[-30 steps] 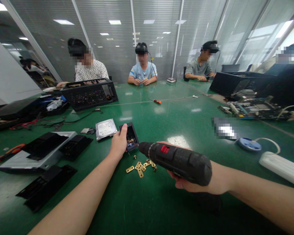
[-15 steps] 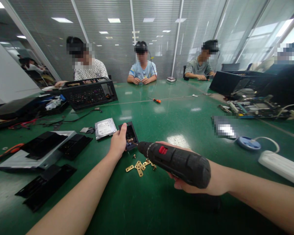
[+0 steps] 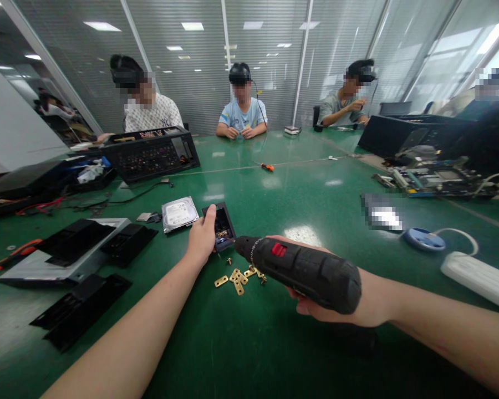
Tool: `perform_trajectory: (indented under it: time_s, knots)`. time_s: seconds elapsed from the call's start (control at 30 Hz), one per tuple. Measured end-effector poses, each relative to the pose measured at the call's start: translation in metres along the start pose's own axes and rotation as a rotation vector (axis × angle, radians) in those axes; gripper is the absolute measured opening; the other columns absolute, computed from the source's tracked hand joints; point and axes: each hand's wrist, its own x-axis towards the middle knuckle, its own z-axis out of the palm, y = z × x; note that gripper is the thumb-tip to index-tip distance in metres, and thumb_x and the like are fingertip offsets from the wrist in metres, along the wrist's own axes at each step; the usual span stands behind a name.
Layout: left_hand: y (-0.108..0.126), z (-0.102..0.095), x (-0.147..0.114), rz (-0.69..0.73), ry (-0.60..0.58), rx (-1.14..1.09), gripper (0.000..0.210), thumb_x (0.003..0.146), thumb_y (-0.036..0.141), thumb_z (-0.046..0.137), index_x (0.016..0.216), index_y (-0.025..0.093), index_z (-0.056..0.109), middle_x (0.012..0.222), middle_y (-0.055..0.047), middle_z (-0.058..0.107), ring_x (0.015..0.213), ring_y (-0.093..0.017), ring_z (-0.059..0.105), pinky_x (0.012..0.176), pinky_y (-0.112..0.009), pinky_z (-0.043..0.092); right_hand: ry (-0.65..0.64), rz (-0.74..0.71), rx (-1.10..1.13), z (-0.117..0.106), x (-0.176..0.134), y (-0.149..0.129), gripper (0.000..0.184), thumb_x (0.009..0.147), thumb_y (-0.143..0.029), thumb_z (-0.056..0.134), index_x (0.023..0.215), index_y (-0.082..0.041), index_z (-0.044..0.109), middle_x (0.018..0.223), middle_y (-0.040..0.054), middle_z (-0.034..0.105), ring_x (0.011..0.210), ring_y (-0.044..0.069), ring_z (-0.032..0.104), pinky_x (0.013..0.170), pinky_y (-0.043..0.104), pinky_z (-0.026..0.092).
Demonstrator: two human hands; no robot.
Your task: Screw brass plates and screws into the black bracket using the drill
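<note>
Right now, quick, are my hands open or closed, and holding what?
Left hand: closed, holding the small black case.
Right hand: closed, holding the black power drill.

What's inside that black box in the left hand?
Golden pieces show inside the black box, toward its near end. The left hand covers part of its left side, hiding whatever's there.

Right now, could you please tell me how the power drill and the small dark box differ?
The power drill is in the right hand; the small dark box is in the left hand.
The drill looks much larger than the box.
The drill has a red switch on top, while the box shows an open hollow with gold-coloured bits inside.
Both are dark and hand-held.
</note>
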Motion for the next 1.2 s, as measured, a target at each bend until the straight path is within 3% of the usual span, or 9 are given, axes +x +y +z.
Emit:
perform_trajectory:
  time_s: [0.1,0.47,0.87,1.07,1.2]
  knots:
    - [0.0,0.0,0.0,-0.015,-0.044,-0.006,0.082,0.076,0.092,0.046,0.08,0.014,0.072,0.074,-0.013,0.072,0.069,-0.026,0.068,0.065,-0.033,0.051,0.003,-0.008,-0.047,-0.001,-0.001,0.001,0.098,0.086,-0.018,0.075,0.165,-0.024,0.018,0.112,0.0085,0.067,0.08,0.015,0.064,0.071,0.028,0.056]
    - [0.005,0.0,-0.003,-0.025,-0.026,0.0,0.077,0.078,0.089,0.047,0.079,0.016,0.071,0.074,-0.012,0.072,0.075,-0.028,0.069,0.067,-0.034,0.052,0.009,-0.049,-0.024,0.001,-0.002,0.006,0.096,0.087,-0.018,0.073,0.165,-0.025,0.017,0.121,0.0097,0.064,0.081,0.014,0.062,0.072,0.026,0.056]
    - [0.005,0.001,-0.004,-0.025,-0.03,0.001,0.078,0.079,0.09,0.046,0.078,0.015,0.069,0.073,-0.012,0.071,0.072,-0.027,0.067,0.066,-0.034,0.051,-0.001,-0.04,0.065,0.002,-0.005,0.01,0.094,0.089,-0.016,0.072,0.165,-0.028,0.019,0.1,0.0023,0.063,0.075,0.013,0.061,0.069,0.024,0.056]
    - [0.001,0.001,-0.001,-0.003,-0.037,-0.034,0.08,0.078,0.09,0.047,0.085,0.014,0.072,0.074,-0.011,0.072,0.071,-0.026,0.068,0.065,-0.033,0.052,0.033,-0.077,-0.044,-0.001,-0.006,0.016,0.097,0.086,-0.021,0.076,0.166,-0.026,0.022,0.093,0.0015,0.065,0.073,0.015,0.063,0.066,0.023,0.056]
    - [0.003,0.002,-0.002,-0.017,-0.042,-0.057,0.077,0.079,0.088,0.048,0.082,0.015,0.072,0.072,-0.011,0.071,0.069,-0.025,0.068,0.063,-0.032,0.051,0.052,-0.088,-0.057,0.0,-0.007,0.014,0.097,0.085,-0.02,0.076,0.165,-0.032,0.023,0.093,-0.0007,0.064,0.073,0.014,0.063,0.065,0.021,0.055]
